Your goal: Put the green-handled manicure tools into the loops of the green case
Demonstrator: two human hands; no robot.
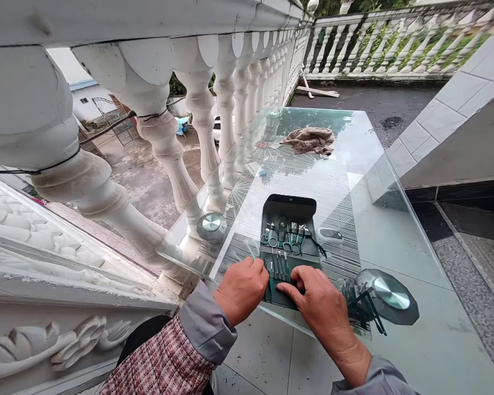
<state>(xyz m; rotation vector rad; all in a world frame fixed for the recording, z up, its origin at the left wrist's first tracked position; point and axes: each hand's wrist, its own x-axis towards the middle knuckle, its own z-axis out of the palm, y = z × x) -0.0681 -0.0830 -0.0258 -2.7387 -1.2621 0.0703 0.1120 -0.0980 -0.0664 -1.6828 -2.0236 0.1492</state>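
A dark manicure case (290, 204) lies open on the glass table, its flap folded out away from me. Small scissors (295, 247), nail clippers (301, 230) and several slim metal picks (279, 262) sit in its loops. My left hand (243, 288) is closed at the case's near left side, beside a slim dark green tool (270, 288); what its fingertips pinch is hidden. My right hand (323, 302) is closed over the near right edge, its thumb laid on the case and its other fingers curled.
The glass table (411, 241) bears a crumpled brown cloth (310, 141) at its far end. A small dark grey oval object (330, 234) lies right of the case. Dark tools (364, 304) show beyond my right wrist. White balusters (197, 104) border the left.
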